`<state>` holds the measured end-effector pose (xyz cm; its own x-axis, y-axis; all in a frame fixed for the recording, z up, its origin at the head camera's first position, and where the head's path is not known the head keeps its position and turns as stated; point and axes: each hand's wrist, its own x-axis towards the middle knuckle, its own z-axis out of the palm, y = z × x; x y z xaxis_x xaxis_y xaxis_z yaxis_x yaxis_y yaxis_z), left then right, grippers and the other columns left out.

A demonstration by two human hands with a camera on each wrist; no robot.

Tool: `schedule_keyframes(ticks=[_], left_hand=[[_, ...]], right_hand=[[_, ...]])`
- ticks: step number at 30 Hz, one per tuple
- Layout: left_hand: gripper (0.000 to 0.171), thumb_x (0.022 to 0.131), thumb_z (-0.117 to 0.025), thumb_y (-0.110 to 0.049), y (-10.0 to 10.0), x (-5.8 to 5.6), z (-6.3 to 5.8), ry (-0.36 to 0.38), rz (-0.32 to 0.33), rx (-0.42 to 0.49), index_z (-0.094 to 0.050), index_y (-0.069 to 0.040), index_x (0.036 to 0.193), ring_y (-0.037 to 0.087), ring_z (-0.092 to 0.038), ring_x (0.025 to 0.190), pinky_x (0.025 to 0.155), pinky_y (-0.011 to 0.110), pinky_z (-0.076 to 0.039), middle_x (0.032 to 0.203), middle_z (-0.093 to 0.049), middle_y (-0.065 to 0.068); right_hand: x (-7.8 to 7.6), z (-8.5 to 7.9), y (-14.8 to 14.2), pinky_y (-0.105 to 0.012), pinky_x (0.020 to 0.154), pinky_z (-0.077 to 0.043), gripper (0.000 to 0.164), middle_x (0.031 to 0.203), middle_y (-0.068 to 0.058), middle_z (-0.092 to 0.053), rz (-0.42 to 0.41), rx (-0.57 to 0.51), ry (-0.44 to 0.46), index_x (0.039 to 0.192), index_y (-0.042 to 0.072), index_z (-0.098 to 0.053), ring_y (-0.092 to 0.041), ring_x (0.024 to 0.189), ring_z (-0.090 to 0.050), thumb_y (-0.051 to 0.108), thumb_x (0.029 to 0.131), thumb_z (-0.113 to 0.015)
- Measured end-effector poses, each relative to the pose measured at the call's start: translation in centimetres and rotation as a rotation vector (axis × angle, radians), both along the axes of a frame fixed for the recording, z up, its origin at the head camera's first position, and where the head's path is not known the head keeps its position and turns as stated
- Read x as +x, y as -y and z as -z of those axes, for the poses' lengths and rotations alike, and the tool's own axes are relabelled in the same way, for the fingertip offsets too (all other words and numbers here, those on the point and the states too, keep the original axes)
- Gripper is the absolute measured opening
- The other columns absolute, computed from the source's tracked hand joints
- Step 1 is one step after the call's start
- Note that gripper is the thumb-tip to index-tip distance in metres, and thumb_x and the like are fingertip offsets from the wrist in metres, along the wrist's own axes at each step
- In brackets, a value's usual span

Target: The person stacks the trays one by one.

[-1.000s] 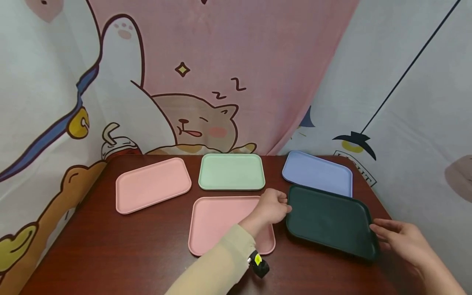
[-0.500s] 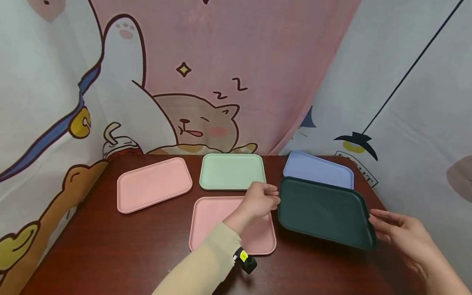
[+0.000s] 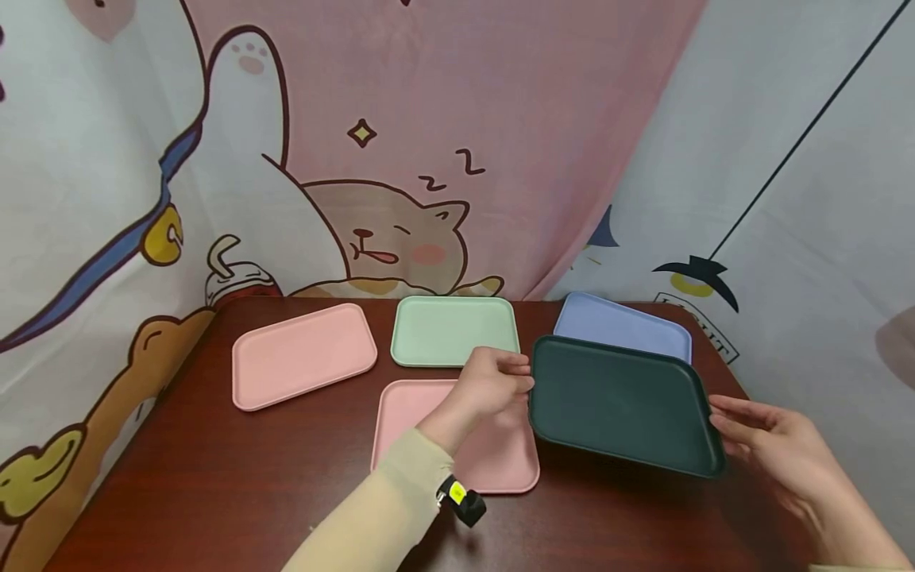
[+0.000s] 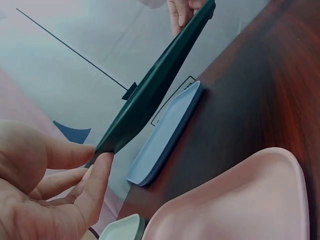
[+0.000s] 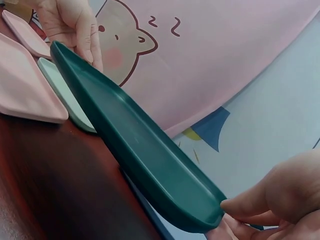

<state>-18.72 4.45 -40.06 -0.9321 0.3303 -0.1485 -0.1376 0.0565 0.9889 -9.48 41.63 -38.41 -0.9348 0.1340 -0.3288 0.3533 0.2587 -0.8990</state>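
Both hands hold a dark green tray (image 3: pixel 625 405) up off the table, at the right of the head view. The left hand (image 3: pixel 489 383) pinches its left short edge; in the left wrist view thumb and fingers (image 4: pixel 102 172) close on the rim. The right hand (image 3: pixel 775 441) grips the opposite short edge, its thumb on the rim in the right wrist view. A blue tray (image 3: pixel 622 324) lies behind the green one, its front part hidden by it. Under the left forearm is a pink tray (image 3: pixel 493 457), partly covered by the arm.
On the brown table (image 3: pixel 214 492), a light green tray (image 3: pixel 453 330) lies at the back middle and another pink tray (image 3: pixel 303 357) at the back left. A cartoon-printed curtain (image 3: pixel 557 119) hangs right behind the table's far edge.
The dark green tray has risen from near the table and shifted a little left, both hands moving with it. It covers more of the blue tray in the head view.
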Motion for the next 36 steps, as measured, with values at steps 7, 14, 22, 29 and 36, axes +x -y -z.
schedule_keyframes(ticks=[7,14,22,29,36], left_hand=[[0.037,0.092,-0.075,0.010,1.1,0.0,-0.2,0.011,-0.013,0.046,-0.070,0.009,0.128,0.025,-0.076,0.093,0.078,0.037,-0.066,0.107,-0.075,0.015],[0.036,0.093,-0.076,0.007,2.8,0.2,-0.4,0.065,-0.007,0.064,-0.070,0.008,0.129,0.025,-0.075,0.094,0.083,0.040,-0.065,0.109,-0.073,0.015],[0.037,0.093,-0.076,0.006,4.5,0.4,-0.3,0.063,-0.013,0.072,-0.069,0.009,0.129,0.023,-0.074,0.095,0.082,0.038,-0.065,0.110,-0.073,0.016],[0.037,0.092,-0.075,0.008,6.1,0.6,0.3,0.048,-0.027,0.082,-0.069,0.010,0.129,0.023,-0.074,0.095,0.081,0.037,-0.065,0.112,-0.074,0.018],[0.039,0.093,-0.074,0.008,7.8,0.9,0.7,0.035,-0.037,0.082,-0.067,0.011,0.131,0.023,-0.074,0.096,0.082,0.038,-0.065,0.116,-0.073,0.020]], right_hand=[[-0.4,0.3,0.4,-0.035,0.086,-0.064,0.061,0.115,0.016,-0.065,-0.026,0.004,-0.014,0.158,-0.014,-0.030,-0.003,0.097,-0.071,0.005,0.108,-0.059],[-0.4,0.9,1.1,-0.033,0.084,-0.064,0.039,0.113,0.015,-0.070,-0.068,-0.134,-0.092,0.144,0.002,-0.062,-0.003,0.100,-0.071,0.001,0.105,-0.064],[-0.7,0.8,2.5,-0.032,0.082,-0.064,0.042,0.113,0.011,-0.072,-0.096,-0.164,-0.123,0.144,-0.006,-0.059,-0.003,0.101,-0.071,-0.002,0.103,-0.066],[-1.3,0.8,4.1,-0.035,0.084,-0.064,0.057,0.116,0.005,-0.071,-0.131,-0.127,-0.122,0.150,-0.022,-0.037,-0.004,0.104,-0.070,-0.003,0.104,-0.063],[-1.8,0.7,5.8,-0.036,0.085,-0.064,0.057,0.122,-0.003,-0.070,-0.165,-0.074,-0.116,0.152,-0.021,-0.035,-0.006,0.104,-0.070,-0.001,0.105,-0.062]])
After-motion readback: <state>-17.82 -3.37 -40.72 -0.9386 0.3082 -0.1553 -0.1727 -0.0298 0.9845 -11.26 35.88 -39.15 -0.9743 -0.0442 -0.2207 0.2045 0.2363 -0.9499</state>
